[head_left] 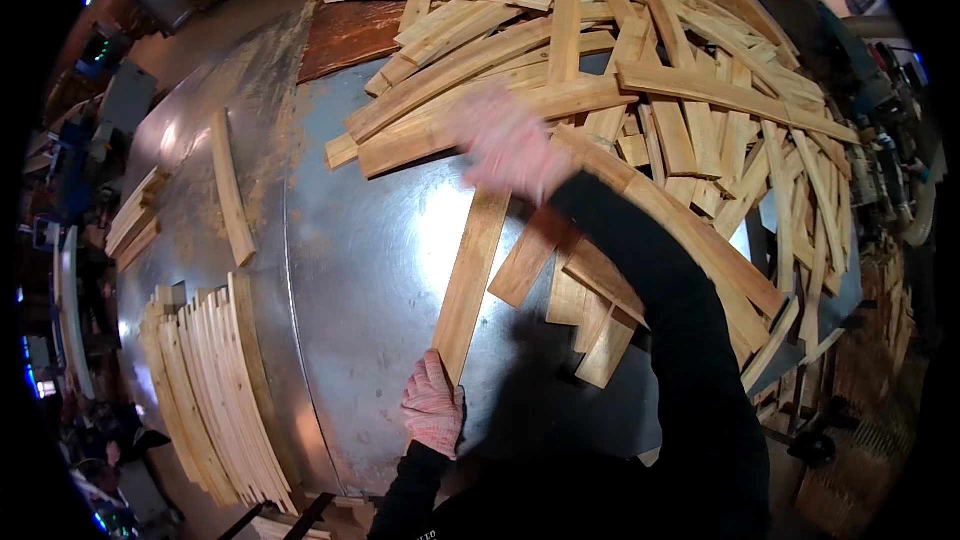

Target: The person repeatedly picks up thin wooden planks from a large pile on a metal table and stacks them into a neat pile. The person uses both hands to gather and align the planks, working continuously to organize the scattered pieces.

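My left hand (433, 408), in a pinkish knit glove, is closed around the near end of a flat wooden board (474, 275). The board slants away from me over the metal tabletop. At its far end is my right hand (510, 145), gloved alike and smeared by motion, so its fingers cannot be made out. Beyond that hand, a long wooden board (410, 148) lies at the front of a heap. Shorter wooden pieces (528, 262) lie under and beside my right forearm.
A large jumbled heap of wooden boards (700, 105) covers the far and right side of the metal table (350, 340). At the left, several narrow strips (215, 380) stand side by side in a row. One loose strip (230, 190) and a small stack (138, 218) lie beyond them.
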`<state>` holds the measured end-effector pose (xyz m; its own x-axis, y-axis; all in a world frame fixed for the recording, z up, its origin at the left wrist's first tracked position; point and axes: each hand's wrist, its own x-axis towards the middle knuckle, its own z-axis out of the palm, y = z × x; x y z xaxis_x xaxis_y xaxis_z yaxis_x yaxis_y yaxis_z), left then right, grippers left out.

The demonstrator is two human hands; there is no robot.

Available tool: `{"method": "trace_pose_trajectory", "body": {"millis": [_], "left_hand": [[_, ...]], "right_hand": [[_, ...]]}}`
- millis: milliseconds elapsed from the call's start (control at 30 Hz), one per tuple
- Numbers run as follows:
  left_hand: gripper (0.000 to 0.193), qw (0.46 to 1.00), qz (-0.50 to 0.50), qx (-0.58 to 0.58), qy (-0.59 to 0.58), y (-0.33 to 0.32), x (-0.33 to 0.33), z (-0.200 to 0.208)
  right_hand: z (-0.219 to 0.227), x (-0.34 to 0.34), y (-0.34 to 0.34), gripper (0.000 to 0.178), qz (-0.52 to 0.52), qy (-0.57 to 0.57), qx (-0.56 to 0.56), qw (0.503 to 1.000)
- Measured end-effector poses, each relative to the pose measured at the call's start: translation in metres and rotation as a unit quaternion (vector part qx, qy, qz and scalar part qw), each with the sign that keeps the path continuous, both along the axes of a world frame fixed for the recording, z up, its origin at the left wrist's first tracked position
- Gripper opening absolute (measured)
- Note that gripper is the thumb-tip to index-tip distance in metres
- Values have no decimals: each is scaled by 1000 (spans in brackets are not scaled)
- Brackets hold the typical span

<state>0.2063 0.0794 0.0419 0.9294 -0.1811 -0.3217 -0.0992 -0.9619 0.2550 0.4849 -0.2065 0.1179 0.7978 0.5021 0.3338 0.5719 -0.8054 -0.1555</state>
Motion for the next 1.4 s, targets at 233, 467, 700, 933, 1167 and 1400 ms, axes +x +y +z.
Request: {"method": "trace_pose_trajectory", "body": {"millis": [233, 467, 700, 933, 1167, 1400], "left_hand": [[66, 953, 218, -46, 205, 14, -66, -20], [42, 803, 450, -376, 106, -55, -46, 42], [44, 443, 543, -689, 186, -81, 4, -50], [43, 455, 481, -713, 229, -48, -21, -59], [49, 461, 519, -687, 218, -57, -4, -42], [52, 450, 479, -724, 211, -20, -33, -52]], "right_hand": [[-41, 51, -67, 37, -173, 220, -232, 932], [28, -61, 30, 45, -120, 176, -16, 977], [-7, -172, 7, 34, 143, 288, -30, 947], [-9, -7, -188, 99, -203, 204, -254, 923], [-76, -45, -131, 76, -178, 257, -134, 940], [1, -141, -55, 86, -250, 281, 113, 920]]}}
